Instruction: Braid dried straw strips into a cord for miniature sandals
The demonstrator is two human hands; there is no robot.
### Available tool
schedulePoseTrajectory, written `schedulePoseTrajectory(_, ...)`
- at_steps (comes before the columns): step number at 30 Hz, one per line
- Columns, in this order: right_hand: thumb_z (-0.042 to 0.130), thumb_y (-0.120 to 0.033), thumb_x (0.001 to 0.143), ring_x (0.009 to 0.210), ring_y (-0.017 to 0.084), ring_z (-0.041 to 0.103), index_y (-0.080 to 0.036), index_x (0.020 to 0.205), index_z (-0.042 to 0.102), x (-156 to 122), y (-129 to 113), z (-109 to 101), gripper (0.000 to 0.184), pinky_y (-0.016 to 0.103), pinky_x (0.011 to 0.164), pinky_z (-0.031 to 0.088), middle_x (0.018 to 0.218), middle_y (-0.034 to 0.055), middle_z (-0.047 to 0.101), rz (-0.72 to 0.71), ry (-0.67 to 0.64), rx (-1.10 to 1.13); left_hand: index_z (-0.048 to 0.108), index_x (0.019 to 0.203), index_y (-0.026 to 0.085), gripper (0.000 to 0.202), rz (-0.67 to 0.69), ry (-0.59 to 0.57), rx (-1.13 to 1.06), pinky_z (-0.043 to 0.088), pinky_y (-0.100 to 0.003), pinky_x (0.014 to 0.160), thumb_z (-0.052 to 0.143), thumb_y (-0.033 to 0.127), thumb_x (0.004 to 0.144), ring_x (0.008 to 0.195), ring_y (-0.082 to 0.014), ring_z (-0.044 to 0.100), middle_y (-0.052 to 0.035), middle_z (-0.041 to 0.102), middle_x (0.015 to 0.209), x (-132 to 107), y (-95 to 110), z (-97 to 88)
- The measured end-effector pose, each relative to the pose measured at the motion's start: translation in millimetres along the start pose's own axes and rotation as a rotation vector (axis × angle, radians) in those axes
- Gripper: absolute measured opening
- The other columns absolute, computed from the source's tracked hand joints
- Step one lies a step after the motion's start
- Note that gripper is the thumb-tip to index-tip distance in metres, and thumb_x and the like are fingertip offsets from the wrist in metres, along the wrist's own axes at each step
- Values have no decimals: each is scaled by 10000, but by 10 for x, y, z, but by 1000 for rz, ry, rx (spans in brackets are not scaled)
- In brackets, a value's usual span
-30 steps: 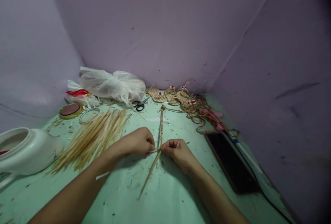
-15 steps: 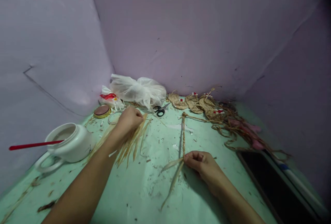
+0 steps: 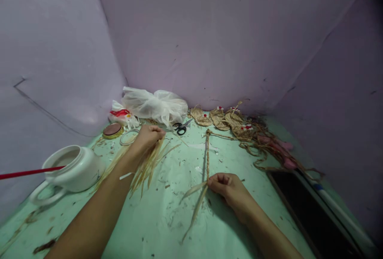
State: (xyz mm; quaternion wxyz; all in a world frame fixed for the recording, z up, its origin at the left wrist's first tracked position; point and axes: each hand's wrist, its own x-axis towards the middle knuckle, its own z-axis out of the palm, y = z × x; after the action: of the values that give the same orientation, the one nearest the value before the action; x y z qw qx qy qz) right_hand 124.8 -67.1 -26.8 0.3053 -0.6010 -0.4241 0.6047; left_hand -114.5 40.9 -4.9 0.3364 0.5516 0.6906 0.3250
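My right hand is closed in a pinch on the near end of a braided straw cord that runs away from me across the green table. Loose straw ends fan out below the pinch. My left hand reaches to the left, fingers curled over the far end of a pile of pale straw strips; whether it grips a strip I cannot make out.
A white jar with a red stick stands at the left. Behind lie a clear plastic bag, black scissors, a round lid, small woven straw sandals and tangled cord. A dark phone lies right.
My left hand left the braid and reached left to the straw pile, where its fingers have curled in. My right hand kept its pinch on the braid. The camera view turned left.
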Motion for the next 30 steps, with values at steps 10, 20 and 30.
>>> schedulePoseTrajectory(10, 583, -289, 538, 338, 17, 200, -126, 549, 517, 0, -4, 3, 175, 201, 364, 98, 386, -80, 325, 1, 3, 1, 609, 643, 176, 227, -82, 26, 812, 318, -235, 503, 549, 374, 551, 627, -190, 550, -79, 619, 691, -32, 28, 9)
schedulePoseTrajectory(20, 579, -254, 534, 339, 18, 205, -132, 534, 506, 8, 0, -1, 141, 199, 368, 100, 381, -78, 336, 0, 10, 12, 600, 586, 158, 133, 56, 61, 595, 300, -228, 493, 516, 253, 546, 572, -159, 511, -42, 575, 586, -29, -35, -38)
schedulePoseTrajectory(30, 585, -259, 536, 339, 17, 206, -128, 536, 508, 1, 0, -1, 151, 199, 376, 110, 390, -78, 338, -3, 7, 12, 392, 518, 171, 324, -100, -456, -271, 197, -189, 362, 614, 406, 538, 359, -39, 258, 59, 326, 418, -153, 132, -225)
